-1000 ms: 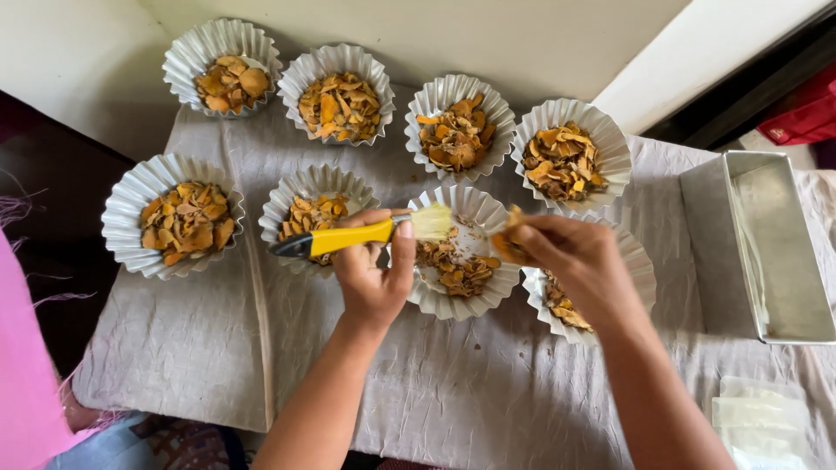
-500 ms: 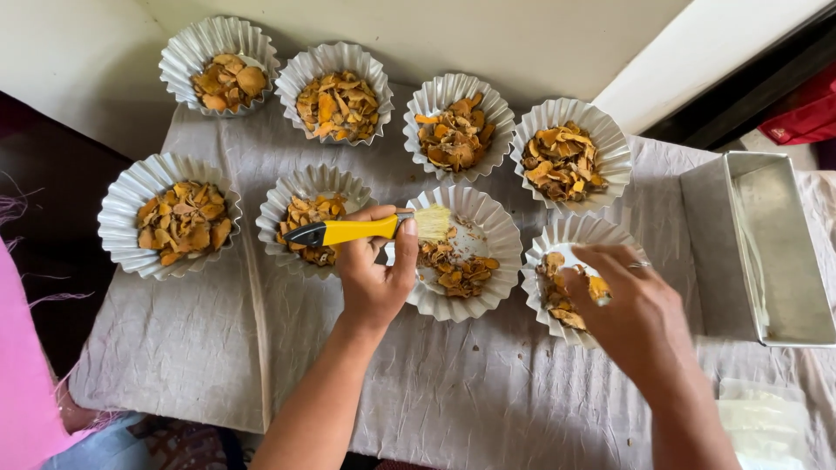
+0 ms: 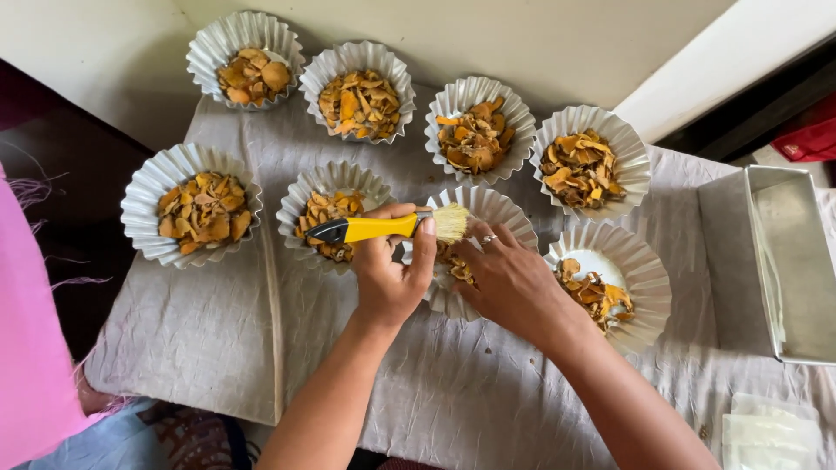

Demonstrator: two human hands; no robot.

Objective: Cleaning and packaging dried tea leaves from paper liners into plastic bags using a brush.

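My left hand grips a brush by its yellow handle, level, with the pale bristles over the middle foil cup. My right hand reaches into that same cup, its fingertips down among the dried orange slices just under the bristles. Whether the fingers pinch a slice is hidden. There is a ring on one finger. To the right of this hand stands a fluted foil cup that is only partly filled, with its white bottom showing.
Several more fluted foil cups of dried orange slices stand on the wrinkled grey cloth in two rows. A metal loaf tin lies at the right. Clear plastic packets lie at the lower right. Pink fabric hangs at the left edge.
My right hand moved right to the partly filled cup with a slice, then came back to the middle cup. The left hand and brush stayed nearly still.
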